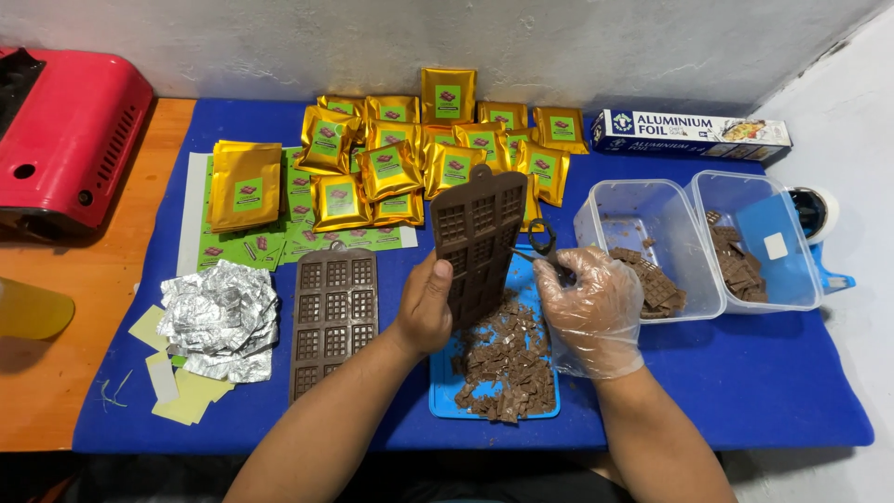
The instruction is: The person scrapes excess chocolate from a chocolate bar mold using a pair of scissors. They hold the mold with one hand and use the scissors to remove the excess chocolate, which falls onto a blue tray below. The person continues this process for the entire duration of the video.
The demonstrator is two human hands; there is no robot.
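Note:
My bare left hand [424, 307] holds a brown silicone chocolate mould [477, 242] upright above a blue tray [440, 396] covered with several small chocolate pieces [507, 359]. My right hand [593, 307] wears a clear plastic glove and grips black scissors [543, 247] right beside the mould's right edge. A second brown mould [333, 317] lies flat on the blue mat to the left of my left hand.
Gold pouches with green labels [410, 158] fill the back of the blue mat [745, 373]. Crumpled foil pieces [219, 321] lie left. Two clear tubs [652, 247] holding chocolate stand right, behind them a foil roll box [689, 135]. A red appliance [65, 140] sits far left.

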